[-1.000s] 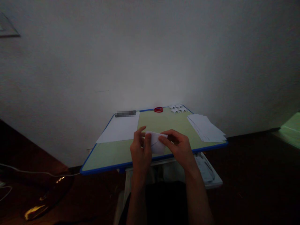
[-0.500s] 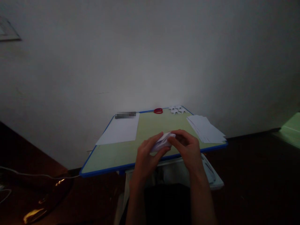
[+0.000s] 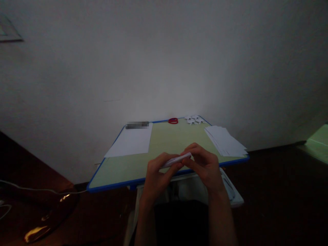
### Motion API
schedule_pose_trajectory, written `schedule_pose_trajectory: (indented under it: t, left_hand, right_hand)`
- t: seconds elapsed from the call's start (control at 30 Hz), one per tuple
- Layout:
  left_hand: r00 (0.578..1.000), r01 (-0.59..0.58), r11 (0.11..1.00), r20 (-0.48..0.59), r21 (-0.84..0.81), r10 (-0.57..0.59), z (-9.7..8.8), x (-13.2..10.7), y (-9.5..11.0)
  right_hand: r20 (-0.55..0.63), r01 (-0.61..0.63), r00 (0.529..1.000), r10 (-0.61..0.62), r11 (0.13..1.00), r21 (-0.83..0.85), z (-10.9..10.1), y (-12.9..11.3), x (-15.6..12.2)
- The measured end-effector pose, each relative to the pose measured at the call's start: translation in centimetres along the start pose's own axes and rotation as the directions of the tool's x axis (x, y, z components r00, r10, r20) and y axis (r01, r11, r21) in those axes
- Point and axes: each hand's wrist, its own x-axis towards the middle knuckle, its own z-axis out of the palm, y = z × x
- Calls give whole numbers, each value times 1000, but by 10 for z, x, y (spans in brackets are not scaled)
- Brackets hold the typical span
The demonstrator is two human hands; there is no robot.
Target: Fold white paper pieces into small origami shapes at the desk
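Note:
Above the near edge of the table, a small piece of folded white paper (image 3: 175,161) is held between both hands and seen nearly edge-on. My left hand (image 3: 159,172) pinches its left part, thumb below and fingers above. My right hand (image 3: 203,164) grips its right end between thumb and fingers. The fingers partly cover the paper, so its exact folded shape cannot be made out.
The pale table (image 3: 166,136) has a blue rim. On it lie a large white sheet (image 3: 133,141), a blurred dark object (image 3: 137,125), red-handled scissors (image 3: 173,121), several folded paper pieces (image 3: 195,119) and a stack of white sheets (image 3: 227,140). A wall (image 3: 164,61) stands behind.
The folded paper has been pressed flatter and tilted, from showing its open layers to a thin edge. Both hands stay on it, with the fingers slightly shifted.

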Motion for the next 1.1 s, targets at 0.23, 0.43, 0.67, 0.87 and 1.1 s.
schedule_pose_trajectory:
  t: [0.23, 0.43, 0.67, 0.87, 1.1]
  left_hand:
    - [986, -51, 945, -164, -324, -3, -1, -4, -1]
    - [981, -167, 937, -150, -305, 126, -5, -2, 8]
    - [991, -111, 977, -90, -181, 96, -8, -6, 16]
    - [987, -52, 965, -160, -257, 11, -4, -8, 16]
    - [986, -143, 945, -129, -293, 109, -6, -3, 14]
  right_hand:
    - [17, 87, 996, -87, 996, 1, -1, -6, -2]
    - [51, 142, 989, -139, 988, -64, -2, -15, -3]
    - [95, 205, 977, -189, 955, -214, -4, -21, -2]
    - [93, 199, 979, -183, 956, -217, -5, -21, -3]
    - [107, 195, 979, -176, 960, -201, -3, -25, -4]
